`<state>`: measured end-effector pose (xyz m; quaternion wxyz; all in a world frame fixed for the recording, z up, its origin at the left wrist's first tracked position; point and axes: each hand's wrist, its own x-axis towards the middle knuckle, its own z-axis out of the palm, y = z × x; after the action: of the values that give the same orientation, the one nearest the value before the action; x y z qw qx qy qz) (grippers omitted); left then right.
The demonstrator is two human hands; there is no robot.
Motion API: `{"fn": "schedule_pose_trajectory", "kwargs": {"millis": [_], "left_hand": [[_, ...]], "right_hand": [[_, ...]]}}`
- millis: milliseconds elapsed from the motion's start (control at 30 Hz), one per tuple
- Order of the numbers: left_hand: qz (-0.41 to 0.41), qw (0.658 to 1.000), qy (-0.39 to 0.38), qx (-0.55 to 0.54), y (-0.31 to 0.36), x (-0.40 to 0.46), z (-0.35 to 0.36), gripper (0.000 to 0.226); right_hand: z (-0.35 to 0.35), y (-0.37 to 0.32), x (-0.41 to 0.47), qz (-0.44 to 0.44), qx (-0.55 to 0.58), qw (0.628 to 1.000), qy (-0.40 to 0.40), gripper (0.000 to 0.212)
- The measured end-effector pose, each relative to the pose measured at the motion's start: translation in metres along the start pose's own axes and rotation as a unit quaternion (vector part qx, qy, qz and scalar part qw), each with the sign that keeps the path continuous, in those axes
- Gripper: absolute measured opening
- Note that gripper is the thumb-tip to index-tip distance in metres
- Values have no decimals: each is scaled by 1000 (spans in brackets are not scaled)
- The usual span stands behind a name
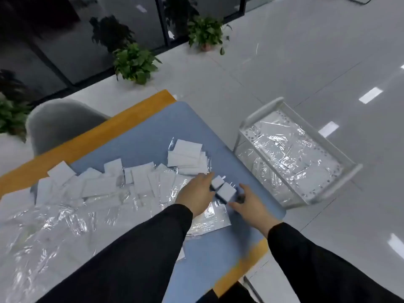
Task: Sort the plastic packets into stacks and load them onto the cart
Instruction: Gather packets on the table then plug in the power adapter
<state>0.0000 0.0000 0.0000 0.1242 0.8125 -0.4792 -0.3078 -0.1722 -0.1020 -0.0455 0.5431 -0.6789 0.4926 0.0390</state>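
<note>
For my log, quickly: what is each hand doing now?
Left hand: holds a small stack of packets.
Right hand: holds the same stack from the other side; grip blurred.

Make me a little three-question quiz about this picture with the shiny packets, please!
1. True or false: the white wire cart beside the blue table mat already has clear plastic packets in it.
2. What sits between the left hand and the right hand? A) a green plant B) small white square blocks C) a red cup
3. Fill in: the tidy stack of white-card packets lies on the ____ mat.

Key: 1 true. 2 B; the picture is too blurred to tell how the fingers grip them. 3 blue.
</note>
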Motion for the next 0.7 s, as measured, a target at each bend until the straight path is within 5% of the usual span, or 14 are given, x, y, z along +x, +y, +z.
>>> {"fn": "schedule_pose_trajectory", "kwargs": {"millis": [433,600,700], "left_hand": [[-4,1000,-31,1,-1,51,24,26],[-86,982,13,-165,3,47,16,38],[-150,927,41,-340,3,33,5,37]], "right_hand": [[24,-15,19,-5,-157,985,67,62],[12,-23,15,-61,-157,983,72,59],[3,-39,11,-139,-145,979,42,68]]}}
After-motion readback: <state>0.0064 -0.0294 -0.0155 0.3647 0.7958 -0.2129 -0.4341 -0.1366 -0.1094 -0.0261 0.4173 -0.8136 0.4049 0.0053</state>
